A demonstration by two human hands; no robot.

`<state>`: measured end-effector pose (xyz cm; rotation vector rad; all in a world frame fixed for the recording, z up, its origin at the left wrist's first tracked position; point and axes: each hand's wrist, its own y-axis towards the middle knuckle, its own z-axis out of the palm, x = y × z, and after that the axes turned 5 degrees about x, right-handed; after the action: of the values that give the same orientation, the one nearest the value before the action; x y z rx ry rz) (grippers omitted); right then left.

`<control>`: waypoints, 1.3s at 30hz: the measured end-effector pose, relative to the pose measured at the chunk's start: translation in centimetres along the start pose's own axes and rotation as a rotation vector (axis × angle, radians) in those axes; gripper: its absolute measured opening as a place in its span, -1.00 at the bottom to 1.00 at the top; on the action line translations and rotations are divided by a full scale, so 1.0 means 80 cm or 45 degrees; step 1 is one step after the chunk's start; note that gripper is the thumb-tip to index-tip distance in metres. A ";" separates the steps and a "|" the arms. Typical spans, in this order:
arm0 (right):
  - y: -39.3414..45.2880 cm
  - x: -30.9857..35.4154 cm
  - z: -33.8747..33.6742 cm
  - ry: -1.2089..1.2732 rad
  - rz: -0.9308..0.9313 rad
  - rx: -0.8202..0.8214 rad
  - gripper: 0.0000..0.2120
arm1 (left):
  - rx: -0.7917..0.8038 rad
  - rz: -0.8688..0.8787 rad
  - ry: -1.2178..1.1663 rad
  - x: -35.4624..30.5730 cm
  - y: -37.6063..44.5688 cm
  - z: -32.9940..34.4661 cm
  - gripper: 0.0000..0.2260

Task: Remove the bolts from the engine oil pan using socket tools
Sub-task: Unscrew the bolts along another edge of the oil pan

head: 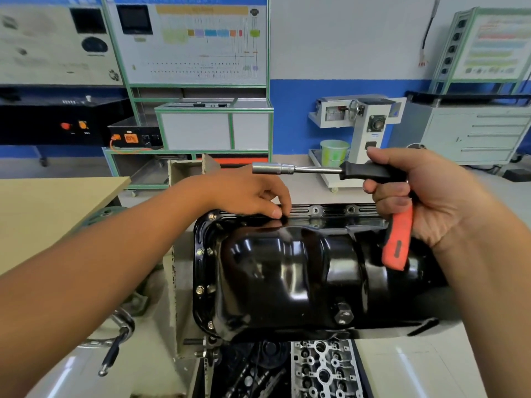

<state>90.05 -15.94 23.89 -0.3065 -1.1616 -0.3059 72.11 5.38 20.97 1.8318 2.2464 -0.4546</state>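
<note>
Oil pan [287, 277] sits centre frame, glossy black, belly up, its flange running round the edge. Far flange strip shows two bare bolt holes [333, 210] between the hands. Left flange edge carries bolts [200, 289] in a row, heads bright. Left hand [250, 193] reaches over the far rim, fingertips pinching a small dark piece at the flange; cannot tell what it is. Right hand [425, 196] grips the socket wrench [370, 179], orange-black handle hanging down, socket pointing left, held in open air above the pan, apart from it. Drain plug [343, 313] on near wall.
</note>
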 end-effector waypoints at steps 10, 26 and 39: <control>-0.003 -0.002 0.005 -0.024 -0.050 -0.036 -0.85 | 0.044 -0.025 -0.056 0.002 -0.003 -0.002 -0.84; -0.005 -0.003 0.008 -0.042 -0.068 -0.067 -0.87 | -0.019 0.005 -0.068 0.001 -0.005 -0.001 -0.90; -0.004 -0.003 0.007 -0.030 -0.067 -0.073 -0.85 | -0.029 0.037 -0.091 -0.009 -0.006 -0.005 -0.88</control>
<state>89.36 -15.99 23.91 -0.3308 -1.1869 -0.3830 71.83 4.81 21.65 1.8053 2.1668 -0.4789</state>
